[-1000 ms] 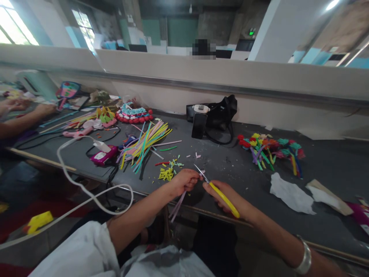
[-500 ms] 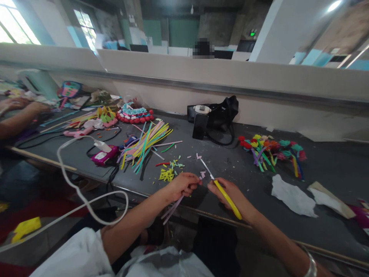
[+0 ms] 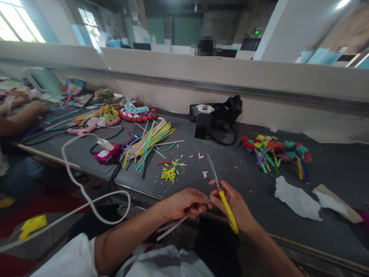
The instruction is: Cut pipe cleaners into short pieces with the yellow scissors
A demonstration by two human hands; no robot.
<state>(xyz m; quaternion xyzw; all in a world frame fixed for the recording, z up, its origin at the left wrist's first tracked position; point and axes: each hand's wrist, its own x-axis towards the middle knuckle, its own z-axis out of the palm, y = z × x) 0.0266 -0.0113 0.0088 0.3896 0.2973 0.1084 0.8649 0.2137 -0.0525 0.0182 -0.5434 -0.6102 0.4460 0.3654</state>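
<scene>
My left hand (image 3: 188, 203) is closed around several pale purple pipe cleaners (image 3: 170, 229), whose long ends trail below it past the table's front edge. In my right hand (image 3: 233, 202) is a pair of scissors (image 3: 227, 209) with yellow handles, its blades pointing up and away over the table. The right thumb and fingertips meet the left fingers at the short purple ends. Small cut lilac pieces (image 3: 205, 174) lie beyond the hands, near a pile of yellow cut bits (image 3: 168, 174) and some pale green ones (image 3: 181, 163).
A bundle of long coloured pipe cleaners (image 3: 152, 140) lies left of centre, beside a magenta power socket (image 3: 107, 154) with a white cable (image 3: 67, 165). A black bag (image 3: 223, 115) and phone (image 3: 202, 125) stand at the back. Pipe-cleaner flowers (image 3: 273, 148) and crumpled paper (image 3: 296, 197) are right.
Both hands have drawn back toward the table's front edge and come together. The scissors have moved away from the lilac cut pieces, and the right fingertips now touch the purple ends.
</scene>
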